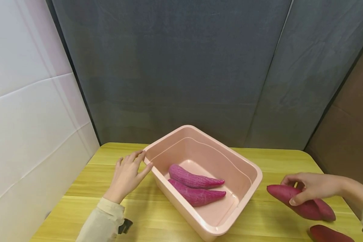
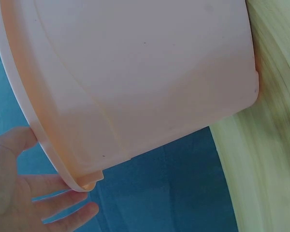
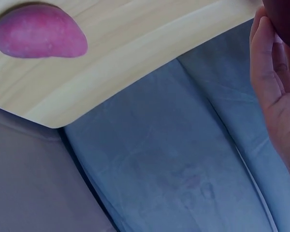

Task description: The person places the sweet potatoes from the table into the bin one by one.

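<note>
Curling over the top of a purple sweet potato (image 1: 300, 202), the fingers (image 1: 291, 179) of the right hand (image 1: 313, 188) were found grasping it, with the thumb pressed against its near side. The held sweet potato was observed lying lengthwise on the yellow wooden table (image 1: 157, 218), to the right of a pink plastic tub (image 1: 251, 171) and apart from it. In the right wrist view, only the palm and one finger of this hand were seen, with a dark edge of the potato against them at the upper right corner.

The fingers (image 1: 139, 155) of the left hand (image 1: 128, 174) were noted as straight and relaxed, grasping nothing; the fingertips were laid against the tub's left rim at its far corner. This contact was confirmed in the left wrist view, where the thumb was seen touching the underside of the rim and the other fingers were spread just below it.

Two sweet potatoes (image 1: 196, 188) were recorded inside the tub, lying side by side on its floor and touching, their tapered ends directed to the right.

A further sweet potato (image 1: 329, 234) was noted on the table at the lower right, near the held one and partly cut off by the frame edge. A grey fabric partition (image 1: 181, 67) was observed behind the table, and a white panel (image 1: 27, 117) to its left.
</note>
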